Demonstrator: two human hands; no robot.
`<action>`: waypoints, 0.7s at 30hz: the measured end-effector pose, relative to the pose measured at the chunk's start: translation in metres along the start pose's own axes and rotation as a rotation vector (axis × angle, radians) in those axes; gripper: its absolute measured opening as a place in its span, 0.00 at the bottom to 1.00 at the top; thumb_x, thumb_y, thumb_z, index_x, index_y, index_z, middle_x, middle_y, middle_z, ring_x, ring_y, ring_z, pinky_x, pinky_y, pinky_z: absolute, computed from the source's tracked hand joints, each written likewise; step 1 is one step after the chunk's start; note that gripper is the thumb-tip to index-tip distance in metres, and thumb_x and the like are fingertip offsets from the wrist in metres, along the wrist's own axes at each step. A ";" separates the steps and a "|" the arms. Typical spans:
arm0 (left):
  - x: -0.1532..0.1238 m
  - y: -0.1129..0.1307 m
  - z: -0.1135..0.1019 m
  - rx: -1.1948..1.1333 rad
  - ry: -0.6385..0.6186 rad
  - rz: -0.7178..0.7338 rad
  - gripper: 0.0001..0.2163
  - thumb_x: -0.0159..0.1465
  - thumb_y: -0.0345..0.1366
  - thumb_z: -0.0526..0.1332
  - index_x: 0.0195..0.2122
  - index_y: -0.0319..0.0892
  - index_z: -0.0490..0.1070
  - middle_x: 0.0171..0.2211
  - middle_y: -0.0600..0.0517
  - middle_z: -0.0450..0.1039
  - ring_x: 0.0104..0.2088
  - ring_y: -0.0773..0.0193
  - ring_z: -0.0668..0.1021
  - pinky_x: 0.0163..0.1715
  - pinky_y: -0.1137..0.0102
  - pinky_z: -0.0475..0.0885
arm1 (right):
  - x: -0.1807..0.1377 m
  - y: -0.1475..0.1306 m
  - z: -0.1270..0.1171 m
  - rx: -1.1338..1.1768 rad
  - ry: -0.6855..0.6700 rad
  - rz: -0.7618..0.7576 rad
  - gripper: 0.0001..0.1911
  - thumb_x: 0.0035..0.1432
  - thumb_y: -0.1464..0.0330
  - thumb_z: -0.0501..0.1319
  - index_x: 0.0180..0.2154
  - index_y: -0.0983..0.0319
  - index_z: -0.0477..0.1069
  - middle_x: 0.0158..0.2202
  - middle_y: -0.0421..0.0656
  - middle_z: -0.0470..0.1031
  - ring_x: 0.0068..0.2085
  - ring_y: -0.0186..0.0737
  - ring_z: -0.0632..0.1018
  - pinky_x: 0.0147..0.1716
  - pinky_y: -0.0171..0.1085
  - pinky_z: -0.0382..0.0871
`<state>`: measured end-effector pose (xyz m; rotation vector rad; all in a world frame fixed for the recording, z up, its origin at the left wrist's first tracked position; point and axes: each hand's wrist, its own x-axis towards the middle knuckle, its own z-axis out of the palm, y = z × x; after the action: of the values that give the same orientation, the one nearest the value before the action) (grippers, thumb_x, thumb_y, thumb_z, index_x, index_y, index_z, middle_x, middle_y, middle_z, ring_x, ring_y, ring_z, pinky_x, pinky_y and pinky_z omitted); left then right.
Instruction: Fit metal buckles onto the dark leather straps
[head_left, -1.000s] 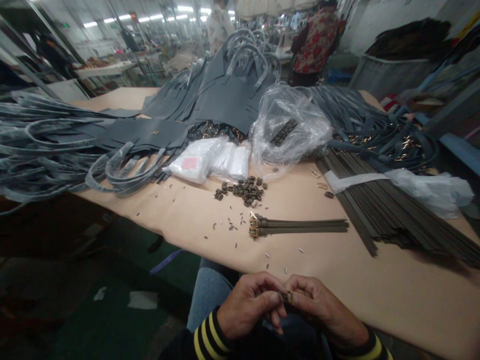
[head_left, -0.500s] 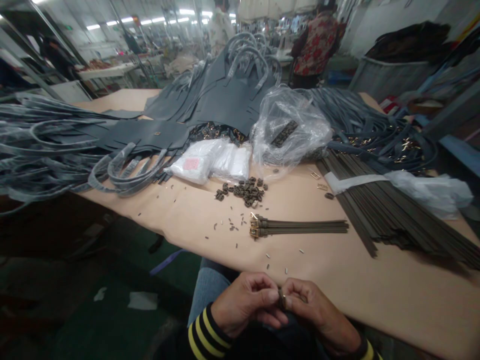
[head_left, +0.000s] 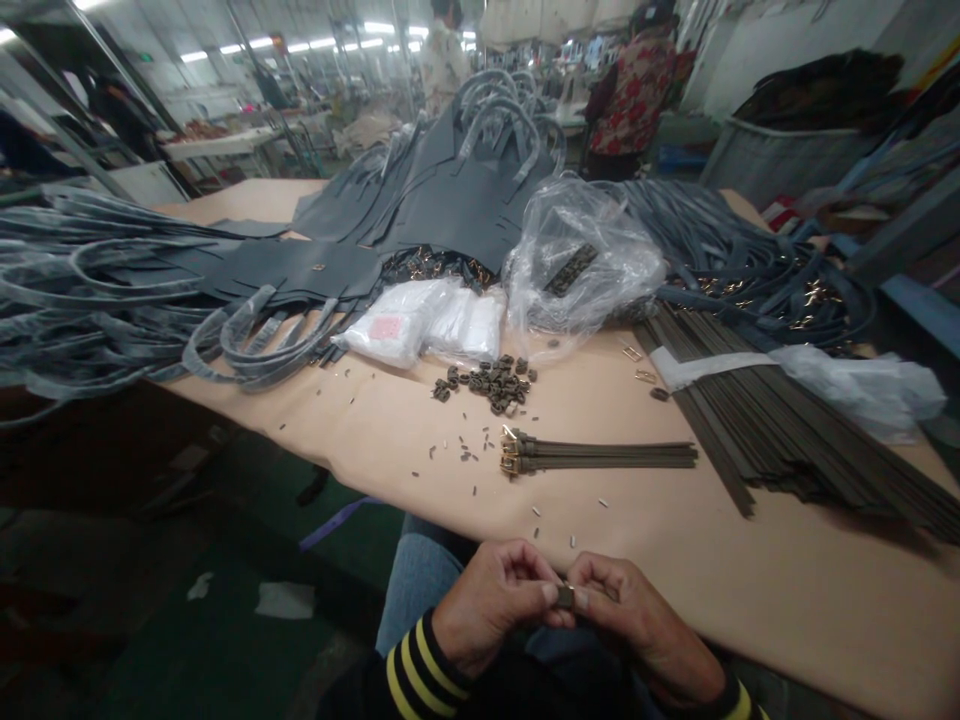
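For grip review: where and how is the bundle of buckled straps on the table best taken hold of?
Probably mid-length on the strap bundle, from above on the near side, pinching across both long edges. It lies long, straight and low, so squeezing inward should keep it together; the gold buckles at its left end look bulkier and uneven.

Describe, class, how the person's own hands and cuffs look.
The left hand and right hand wear no gloves. The left cuff is black, ringed with yellow stripes. The right cuff, also dark with yellow, is partly cut off by the picture's lower edge.
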<state>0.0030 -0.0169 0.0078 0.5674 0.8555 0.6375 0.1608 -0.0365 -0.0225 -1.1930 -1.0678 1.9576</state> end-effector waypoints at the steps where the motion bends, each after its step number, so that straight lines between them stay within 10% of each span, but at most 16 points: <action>1: 0.001 -0.001 0.000 0.010 -0.003 0.005 0.16 0.41 0.38 0.69 0.22 0.33 0.65 0.18 0.51 0.71 0.20 0.70 0.73 0.23 0.77 0.66 | 0.000 0.000 0.000 -0.003 -0.008 0.001 0.19 0.45 0.54 0.60 0.24 0.63 0.62 0.19 0.38 0.67 0.23 0.32 0.66 0.23 0.31 0.56; 21: 0.008 -0.007 -0.006 0.370 -0.106 0.235 0.12 0.49 0.37 0.64 0.24 0.39 0.60 0.26 0.56 0.64 0.20 0.75 0.68 0.20 0.77 0.62 | -0.014 -0.041 0.007 -0.373 -0.104 -0.072 0.10 0.54 0.62 0.52 0.30 0.63 0.64 0.28 0.41 0.70 0.32 0.39 0.71 0.33 0.36 0.62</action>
<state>0.0040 -0.0144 -0.0046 1.0393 0.8174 0.6587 0.1639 -0.0299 0.0211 -1.2306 -1.5600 1.8320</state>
